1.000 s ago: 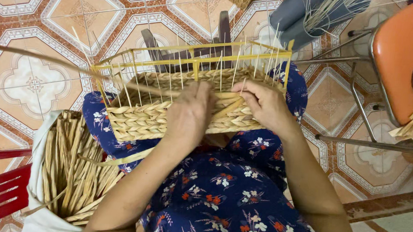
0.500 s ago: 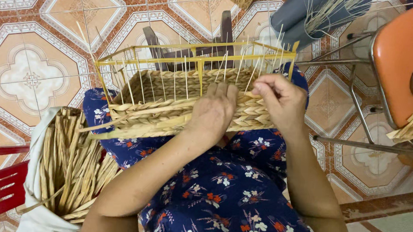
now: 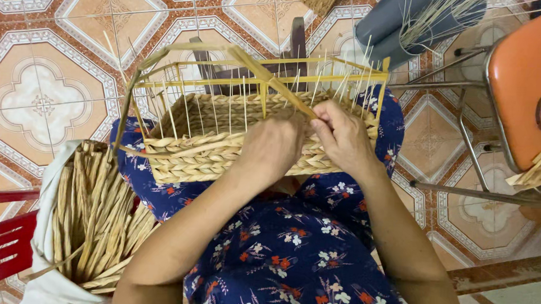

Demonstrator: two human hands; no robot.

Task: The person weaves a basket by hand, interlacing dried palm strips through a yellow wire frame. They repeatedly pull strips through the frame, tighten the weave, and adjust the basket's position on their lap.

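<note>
strand (image 3: 267, 79) slants up-left from hands (image 3: 307, 144)

The right hand (image 3: 344, 140) has risen from the woven wall to the basket (image 3: 222, 147) rim, its fingers (image 3: 322, 115) now pinching a strand (image 3: 267, 78) lifted over the frame; the left hand (image 3: 271, 147) has shifted right alongside it.

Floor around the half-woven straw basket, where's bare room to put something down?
Bare patterned tile floor lies left of the half-woven straw basket, above the white sack of straw strands. The right is crowded by the orange metal-legged chair and grey tubes.
</note>
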